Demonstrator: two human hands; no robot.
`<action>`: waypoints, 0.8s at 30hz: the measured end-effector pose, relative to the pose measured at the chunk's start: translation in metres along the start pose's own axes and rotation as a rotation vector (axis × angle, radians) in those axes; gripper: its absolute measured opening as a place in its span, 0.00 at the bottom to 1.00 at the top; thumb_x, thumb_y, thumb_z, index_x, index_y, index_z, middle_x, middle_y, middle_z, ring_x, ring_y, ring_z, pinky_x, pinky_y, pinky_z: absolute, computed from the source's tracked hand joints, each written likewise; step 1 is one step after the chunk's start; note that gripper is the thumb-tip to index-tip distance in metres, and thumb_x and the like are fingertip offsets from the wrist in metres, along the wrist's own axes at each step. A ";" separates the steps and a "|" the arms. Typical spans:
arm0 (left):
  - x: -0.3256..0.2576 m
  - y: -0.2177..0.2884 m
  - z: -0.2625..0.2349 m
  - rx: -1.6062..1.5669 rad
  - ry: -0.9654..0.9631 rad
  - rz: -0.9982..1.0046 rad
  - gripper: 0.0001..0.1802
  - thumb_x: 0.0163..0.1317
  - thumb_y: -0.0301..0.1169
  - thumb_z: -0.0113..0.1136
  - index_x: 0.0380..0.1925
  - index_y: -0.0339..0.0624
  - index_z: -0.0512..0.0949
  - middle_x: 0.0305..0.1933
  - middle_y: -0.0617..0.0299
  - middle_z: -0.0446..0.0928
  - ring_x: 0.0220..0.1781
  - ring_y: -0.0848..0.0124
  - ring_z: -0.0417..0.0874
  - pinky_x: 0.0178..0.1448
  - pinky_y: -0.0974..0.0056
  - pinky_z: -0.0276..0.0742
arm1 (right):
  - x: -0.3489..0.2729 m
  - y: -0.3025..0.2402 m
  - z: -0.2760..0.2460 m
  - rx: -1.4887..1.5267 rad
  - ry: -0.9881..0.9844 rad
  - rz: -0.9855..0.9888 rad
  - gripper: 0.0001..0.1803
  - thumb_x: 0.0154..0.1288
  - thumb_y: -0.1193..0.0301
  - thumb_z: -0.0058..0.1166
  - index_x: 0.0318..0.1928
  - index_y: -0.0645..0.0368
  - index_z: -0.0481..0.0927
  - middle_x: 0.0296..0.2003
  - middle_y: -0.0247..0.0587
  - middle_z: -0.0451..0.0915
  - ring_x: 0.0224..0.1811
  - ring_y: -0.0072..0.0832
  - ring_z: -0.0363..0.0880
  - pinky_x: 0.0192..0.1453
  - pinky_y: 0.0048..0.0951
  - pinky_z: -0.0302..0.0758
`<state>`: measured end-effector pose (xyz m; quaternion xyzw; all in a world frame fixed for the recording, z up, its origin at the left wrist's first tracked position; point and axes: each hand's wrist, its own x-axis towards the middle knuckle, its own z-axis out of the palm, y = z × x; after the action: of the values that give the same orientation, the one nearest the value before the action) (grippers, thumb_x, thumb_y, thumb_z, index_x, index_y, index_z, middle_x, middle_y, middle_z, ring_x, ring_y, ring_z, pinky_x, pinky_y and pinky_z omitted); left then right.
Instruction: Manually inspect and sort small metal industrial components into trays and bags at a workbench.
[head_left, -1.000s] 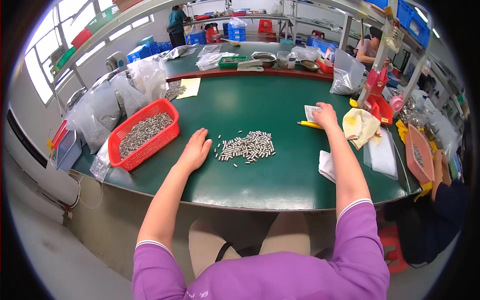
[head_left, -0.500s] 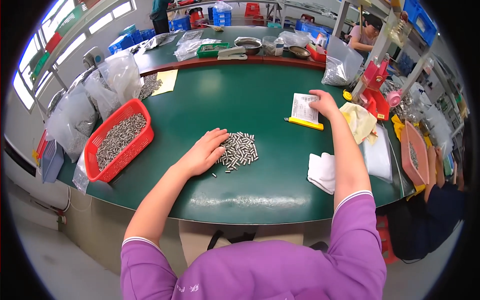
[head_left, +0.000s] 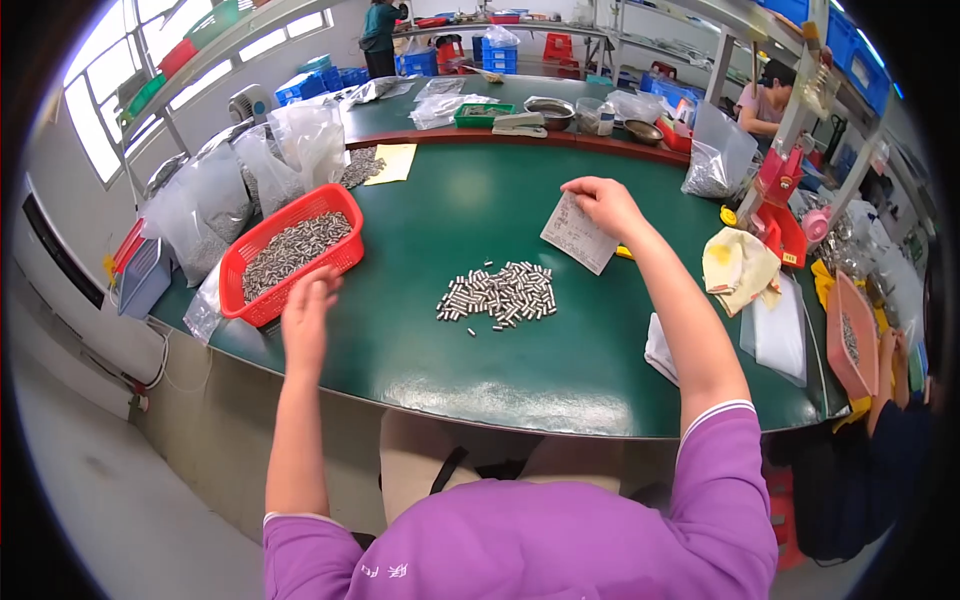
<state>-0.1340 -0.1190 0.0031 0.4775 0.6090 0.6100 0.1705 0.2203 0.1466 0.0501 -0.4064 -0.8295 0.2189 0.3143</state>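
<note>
My right hand [head_left: 606,207] grips the top edge of a printed paper slip [head_left: 578,234], which hangs tilted over the green table. A bit of a yellow object [head_left: 625,252] shows behind that wrist; the rest is hidden. My left hand [head_left: 309,315] is beside the near right side of a red plastic basket [head_left: 343,262], its fingers loosely apart and slightly blurred. I cannot tell whether it touches the rim. Small silvery metal cylinders [head_left: 285,252] fill the basket. More of them lie in a loose pile [head_left: 503,293] on the table between my hands, with a few strays around it.
Plastic bags of parts [head_left: 205,210] and a grey-blue bin [head_left: 145,280] line the left. At right lie a folded white cloth [head_left: 660,350], a cream cloth [head_left: 738,268] and a pink basket [head_left: 852,335]. A green tray [head_left: 484,114] and metal bowl [head_left: 550,112] stand behind.
My left hand has left the pile and moved left to the red basket. My right hand has lifted the paper slip off the yellow object. The view has shifted.
</note>
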 end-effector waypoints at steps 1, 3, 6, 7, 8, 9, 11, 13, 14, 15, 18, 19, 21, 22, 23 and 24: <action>-0.007 -0.001 -0.025 -0.145 0.142 -0.178 0.27 0.69 0.46 0.46 0.59 0.36 0.65 0.57 0.53 0.71 0.54 0.63 0.78 0.56 0.59 0.73 | 0.003 0.000 0.005 0.002 0.012 0.056 0.14 0.60 0.74 0.51 0.46 0.54 0.81 0.41 0.42 0.82 0.44 0.33 0.81 0.49 0.31 0.75; -0.017 -0.002 -0.070 -0.245 0.307 -0.391 0.38 0.64 0.56 0.48 0.61 0.33 0.61 0.57 0.48 0.70 0.53 0.58 0.78 0.53 0.57 0.76 | 0.012 -0.002 0.010 0.055 0.079 -0.027 0.14 0.60 0.74 0.50 0.46 0.54 0.81 0.41 0.43 0.82 0.44 0.36 0.81 0.50 0.32 0.75; -0.011 -0.010 -0.104 -0.405 0.340 -0.629 0.47 0.60 0.64 0.46 0.62 0.31 0.55 0.55 0.43 0.69 0.51 0.51 0.78 0.51 0.54 0.77 | 0.021 -0.012 0.017 0.003 0.129 -0.142 0.14 0.59 0.75 0.50 0.46 0.55 0.81 0.42 0.44 0.82 0.45 0.40 0.80 0.50 0.34 0.75; -0.002 -0.013 -0.110 -0.537 0.349 -0.704 0.52 0.57 0.67 0.47 0.61 0.28 0.55 0.54 0.40 0.68 0.52 0.48 0.77 0.53 0.53 0.77 | 0.024 -0.018 0.020 -0.025 0.147 -0.221 0.14 0.58 0.76 0.49 0.45 0.55 0.81 0.42 0.45 0.82 0.45 0.41 0.79 0.50 0.35 0.75; 0.008 -0.018 -0.113 -0.598 0.307 -0.708 0.52 0.56 0.68 0.46 0.61 0.28 0.55 0.54 0.39 0.68 0.52 0.46 0.77 0.54 0.52 0.77 | 0.021 -0.021 0.024 -0.077 0.126 -0.283 0.15 0.57 0.76 0.49 0.46 0.56 0.81 0.43 0.47 0.81 0.46 0.43 0.78 0.51 0.37 0.75; 0.019 -0.023 -0.113 -0.674 0.284 -0.720 0.53 0.56 0.69 0.46 0.61 0.28 0.55 0.54 0.38 0.67 0.53 0.45 0.76 0.54 0.51 0.77 | 0.019 -0.025 0.027 -0.110 0.084 -0.262 0.15 0.58 0.77 0.49 0.46 0.57 0.80 0.43 0.47 0.81 0.46 0.42 0.79 0.51 0.35 0.75; 0.042 -0.037 -0.103 -0.617 0.305 -0.834 0.50 0.57 0.67 0.46 0.62 0.31 0.56 0.55 0.37 0.66 0.52 0.42 0.76 0.52 0.48 0.78 | 0.013 -0.030 0.033 -0.162 0.028 -0.288 0.16 0.58 0.79 0.48 0.47 0.58 0.80 0.44 0.46 0.81 0.47 0.39 0.80 0.52 0.32 0.75; 0.047 -0.051 -0.090 -0.461 0.347 -0.785 0.44 0.60 0.61 0.45 0.61 0.32 0.57 0.55 0.35 0.65 0.50 0.40 0.77 0.51 0.46 0.78 | 0.006 -0.031 0.035 -0.142 0.011 -0.269 0.18 0.56 0.80 0.48 0.47 0.58 0.80 0.43 0.47 0.81 0.47 0.41 0.79 0.53 0.34 0.75; 0.049 -0.055 -0.087 -0.381 0.381 -0.789 0.41 0.62 0.59 0.44 0.60 0.32 0.57 0.55 0.35 0.65 0.49 0.39 0.77 0.50 0.45 0.78 | 0.004 -0.031 0.034 -0.146 -0.011 -0.225 0.19 0.55 0.81 0.47 0.47 0.58 0.80 0.43 0.48 0.81 0.47 0.42 0.79 0.53 0.35 0.74; 0.053 -0.056 -0.087 -0.425 0.369 -0.790 0.39 0.62 0.55 0.43 0.60 0.32 0.57 0.55 0.34 0.65 0.49 0.38 0.77 0.50 0.44 0.78 | 0.003 -0.030 0.032 -0.106 0.000 -0.237 0.19 0.54 0.82 0.47 0.47 0.58 0.80 0.43 0.48 0.81 0.47 0.41 0.79 0.54 0.34 0.74; 0.054 -0.052 -0.089 -0.496 0.372 -0.824 0.30 0.64 0.43 0.37 0.58 0.30 0.58 0.53 0.32 0.65 0.46 0.35 0.77 0.49 0.42 0.78 | -0.001 -0.026 0.023 -0.026 -0.022 -0.167 0.21 0.52 0.84 0.47 0.48 0.59 0.79 0.44 0.46 0.81 0.47 0.37 0.80 0.54 0.31 0.75; 0.051 -0.050 -0.088 -0.516 0.374 -0.814 0.30 0.64 0.44 0.37 0.58 0.30 0.58 0.53 0.31 0.66 0.46 0.35 0.77 0.50 0.42 0.78 | -0.002 -0.024 0.021 -0.017 -0.050 -0.117 0.21 0.53 0.84 0.48 0.48 0.59 0.80 0.43 0.46 0.81 0.47 0.36 0.80 0.53 0.31 0.75; 0.040 -0.046 -0.086 -0.519 0.439 -0.801 0.30 0.65 0.44 0.37 0.58 0.29 0.58 0.52 0.31 0.66 0.47 0.35 0.77 0.50 0.42 0.78 | -0.005 -0.022 0.019 0.041 -0.106 -0.042 0.20 0.53 0.84 0.48 0.48 0.59 0.80 0.43 0.45 0.82 0.46 0.35 0.81 0.53 0.30 0.75; 0.032 -0.042 -0.090 -0.518 0.401 -0.790 0.30 0.65 0.44 0.36 0.58 0.29 0.58 0.52 0.29 0.66 0.48 0.35 0.76 0.51 0.42 0.78 | -0.006 -0.021 0.020 0.009 -0.094 -0.037 0.21 0.52 0.84 0.49 0.48 0.58 0.80 0.42 0.44 0.82 0.45 0.33 0.81 0.52 0.29 0.75; 0.023 -0.039 -0.093 -0.516 0.361 -0.775 0.30 0.65 0.43 0.36 0.58 0.29 0.58 0.52 0.29 0.66 0.48 0.35 0.76 0.51 0.43 0.78 | -0.007 -0.021 0.020 0.003 -0.061 -0.080 0.20 0.52 0.84 0.49 0.47 0.58 0.80 0.42 0.44 0.82 0.45 0.33 0.81 0.52 0.29 0.76; 0.014 -0.036 -0.098 -0.513 0.333 -0.775 0.29 0.65 0.43 0.36 0.58 0.29 0.58 0.53 0.29 0.66 0.48 0.35 0.76 0.51 0.43 0.78 | -0.007 -0.021 0.022 0.003 -0.034 -0.092 0.20 0.52 0.84 0.49 0.47 0.58 0.80 0.42 0.44 0.82 0.45 0.34 0.81 0.52 0.29 0.76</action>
<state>-0.2317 -0.1579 -0.0047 0.0545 0.5908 0.7002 0.3971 0.1972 0.1261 0.0455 -0.3635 -0.8522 0.2125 0.3108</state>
